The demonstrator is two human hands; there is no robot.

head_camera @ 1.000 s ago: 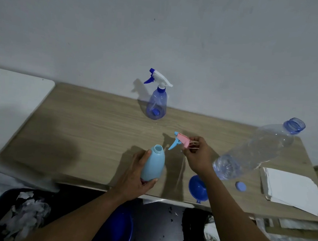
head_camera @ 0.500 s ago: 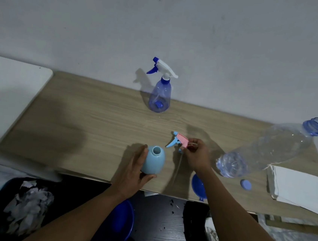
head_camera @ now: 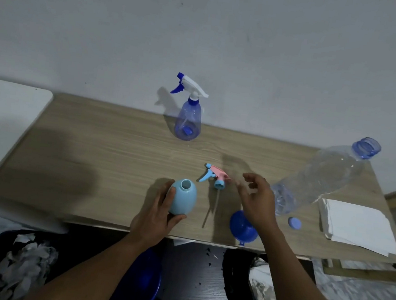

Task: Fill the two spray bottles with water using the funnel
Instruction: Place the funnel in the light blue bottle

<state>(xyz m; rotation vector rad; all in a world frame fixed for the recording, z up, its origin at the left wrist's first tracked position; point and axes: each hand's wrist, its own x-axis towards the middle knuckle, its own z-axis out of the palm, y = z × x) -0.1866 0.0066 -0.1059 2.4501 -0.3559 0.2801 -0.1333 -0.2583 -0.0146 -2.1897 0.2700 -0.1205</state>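
Risks, as I judge: small blue bottle (head_camera: 183,200) is light w/ a narrow neck, so a funnel (head_camera: 241,224) set in crooked could tip it or slop water on the table (head_camera: 94,151). The big water bottle (head_camera: 323,177), well right of the small blue bottle, is uncapped; an elbow knock would wet the paper stack (head_camera: 355,225) beyond. Spray head (head_camera: 216,177) lies just right of the small blue bottle, its thin tube pointing at the near edge, so it could roll off.

L hand (head_camera: 158,215) wraps the small blue bottle's side, thumb in front. R hand (head_camera: 257,202) hovers right of the spray head, fingers loosely spread, holding nothing. Funnel lies under the R wrist. 2nd spray bottle (head_camera: 188,122) stands behind the small blue bottle, head on.
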